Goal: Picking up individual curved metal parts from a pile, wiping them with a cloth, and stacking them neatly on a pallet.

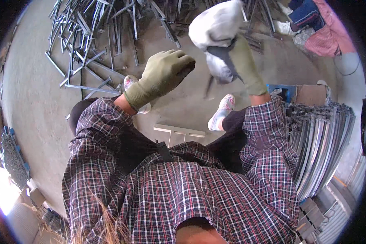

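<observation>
Up close, the left hand (pixel 166 73) curls loosely, holding nothing; the right hand (pixel 248 67) is blurred behind a white sack (pixel 215 24), grip unclear.

Left hand (pixel 164 73) raised before the person, right hand (pixel 248 67) beside it under a sack (pixel 215 24), loose metal bars (pixel 89 44) on the floor (pixel 32 101) beyond, stacked metal strips (pixel 321 138) at right, metal bracket (pixel 179 131) between the feet
</observation>
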Tool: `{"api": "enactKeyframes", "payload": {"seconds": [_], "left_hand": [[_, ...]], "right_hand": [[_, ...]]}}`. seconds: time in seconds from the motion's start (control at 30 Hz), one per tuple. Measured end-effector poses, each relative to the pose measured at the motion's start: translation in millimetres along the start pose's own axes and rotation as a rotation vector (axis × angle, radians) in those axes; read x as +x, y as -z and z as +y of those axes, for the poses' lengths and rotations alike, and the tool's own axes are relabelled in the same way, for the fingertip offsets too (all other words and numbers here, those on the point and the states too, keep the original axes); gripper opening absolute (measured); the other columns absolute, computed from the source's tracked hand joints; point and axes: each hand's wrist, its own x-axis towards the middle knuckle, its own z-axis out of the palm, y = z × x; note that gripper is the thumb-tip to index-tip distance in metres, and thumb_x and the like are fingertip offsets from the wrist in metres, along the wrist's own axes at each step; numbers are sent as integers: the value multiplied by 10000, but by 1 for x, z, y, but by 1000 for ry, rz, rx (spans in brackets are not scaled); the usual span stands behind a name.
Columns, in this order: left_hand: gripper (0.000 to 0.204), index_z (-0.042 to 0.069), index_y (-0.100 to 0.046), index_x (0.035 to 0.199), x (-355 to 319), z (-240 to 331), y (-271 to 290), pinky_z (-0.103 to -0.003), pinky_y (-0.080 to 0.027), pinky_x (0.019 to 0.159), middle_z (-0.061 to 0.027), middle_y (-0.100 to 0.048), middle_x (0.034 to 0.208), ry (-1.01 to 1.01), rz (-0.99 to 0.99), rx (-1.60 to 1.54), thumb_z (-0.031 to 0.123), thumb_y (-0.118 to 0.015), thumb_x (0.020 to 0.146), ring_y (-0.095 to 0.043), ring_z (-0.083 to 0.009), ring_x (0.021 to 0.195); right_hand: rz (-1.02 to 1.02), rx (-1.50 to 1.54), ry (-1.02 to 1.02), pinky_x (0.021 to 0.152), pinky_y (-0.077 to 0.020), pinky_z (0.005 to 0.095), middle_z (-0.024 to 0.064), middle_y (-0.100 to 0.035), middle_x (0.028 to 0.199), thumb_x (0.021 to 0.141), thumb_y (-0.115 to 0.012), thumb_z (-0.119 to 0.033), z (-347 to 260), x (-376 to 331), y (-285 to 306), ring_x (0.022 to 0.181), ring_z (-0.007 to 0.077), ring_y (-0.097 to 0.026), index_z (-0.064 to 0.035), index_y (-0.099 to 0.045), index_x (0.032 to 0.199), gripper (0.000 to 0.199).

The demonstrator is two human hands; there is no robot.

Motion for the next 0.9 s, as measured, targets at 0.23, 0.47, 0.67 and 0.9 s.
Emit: {"api": "enactKeyframes", "payload": {"seconds": [0.23, 0.47, 0.67, 0.9], "left_hand": [[273, 134, -722, 1107, 6, 12, 24, -418, -538, 796, -30, -682, 1116, -367, 210, 223, 153, -748, 836, -681, -268, 977], [258, 135, -682, 1195, -14, -46, 33, -482, -531, 818, -135, -699, 1058, 352, -273, 324, 265, -608, 985, -681, -362, 961], [295, 81, -713, 1112, -15, -21, 30, -505, -539, 809, -191, -720, 958, 473, -445, 19, 301, -616, 941, -686, -413, 916], [369, 67, -738, 1073, -4, -35, 63, -446, -524, 740, -183, -703, 879, 622, -250, -3, 411, -636, 986, -690, -358, 796]], "right_hand": [[-247, -569, 388, 836, -527, 481, 172, -663, 997, 814, -668, -75, 1, -13, -41, 954, 394, -649, -43, -665, 998, 186], [-359, -775, 455, 875, -535, 438, 155, -666, 1048, 864, -596, -48, 7, -18, -59, 982, 337, -666, -67, -655, 1174, 317], [-380, -813, 471, 920, -530, 429, 140, -672, 1083, 847, -620, -37, 18, -11, -44, 1009, 330, -667, -90, -649, 1249, 407], [-60, -660, 428, 943, -537, 371, 117, -697, 1192, 858, -651, -3, 17, 4, 27, 1075, 286, -674, -63, -656, 1264, 411]]}}
